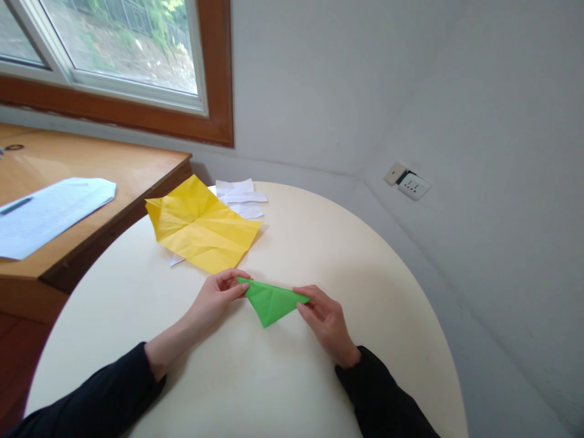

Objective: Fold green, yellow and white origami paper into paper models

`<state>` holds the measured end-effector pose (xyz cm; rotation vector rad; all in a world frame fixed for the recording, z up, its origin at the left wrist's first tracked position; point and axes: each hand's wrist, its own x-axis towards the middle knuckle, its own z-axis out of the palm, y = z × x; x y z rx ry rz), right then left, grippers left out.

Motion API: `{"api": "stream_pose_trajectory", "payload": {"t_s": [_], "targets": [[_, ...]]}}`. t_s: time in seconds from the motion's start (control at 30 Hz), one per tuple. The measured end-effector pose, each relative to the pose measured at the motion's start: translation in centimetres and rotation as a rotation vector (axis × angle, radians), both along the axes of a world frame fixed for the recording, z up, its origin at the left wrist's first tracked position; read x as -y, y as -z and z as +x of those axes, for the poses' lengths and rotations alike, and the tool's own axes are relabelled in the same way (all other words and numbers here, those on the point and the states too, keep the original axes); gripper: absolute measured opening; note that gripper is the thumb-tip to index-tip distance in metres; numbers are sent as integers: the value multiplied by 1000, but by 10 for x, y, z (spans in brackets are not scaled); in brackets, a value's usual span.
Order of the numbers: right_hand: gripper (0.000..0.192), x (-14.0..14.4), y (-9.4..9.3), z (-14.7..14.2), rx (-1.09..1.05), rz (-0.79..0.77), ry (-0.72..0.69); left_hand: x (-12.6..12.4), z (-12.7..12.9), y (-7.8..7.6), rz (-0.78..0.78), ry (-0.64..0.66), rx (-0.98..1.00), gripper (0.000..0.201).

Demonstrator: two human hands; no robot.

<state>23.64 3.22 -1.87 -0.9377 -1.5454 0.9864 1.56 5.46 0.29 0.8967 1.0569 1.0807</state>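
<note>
A green piece of paper (272, 302), folded into a triangle, is held between my two hands just over the round table. Its long edge faces away from me and one corner points down toward me. My left hand (223, 289) pinches the left corner between thumb and fingers. At the right corner, my right hand (325, 316) has the paper between its thumb and fingers. A crease runs down the middle of the green paper. Just beyond my left hand lies a yellow sheet of paper (205, 225), wrinkled and marked with fold lines.
Several white paper pieces (239, 193) lie behind and under the yellow sheet on the round cream table (365, 255). A wooden desk (137, 161) at the left bears light-blue papers (59, 210) and a pen (16, 205). White walls and a window stand behind.
</note>
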Motion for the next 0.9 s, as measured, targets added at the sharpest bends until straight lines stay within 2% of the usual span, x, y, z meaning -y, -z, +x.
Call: {"api": "stream_pose_trajectory", "payload": {"t_s": [0.27,0.53,0.7,0.9], "targets": [[25,-6,5,2,-127,-229,79,1,0,1,3,69,13,38],[28,-8,0,1,-298,-450,57,3,1,2,64,258,104,35],[28,-9,-1,0,-353,-541,4,3,2,5,48,338,157,35],[26,-6,-2,-1,-236,-541,-126,4,1,8,-24,432,234,40]]}}
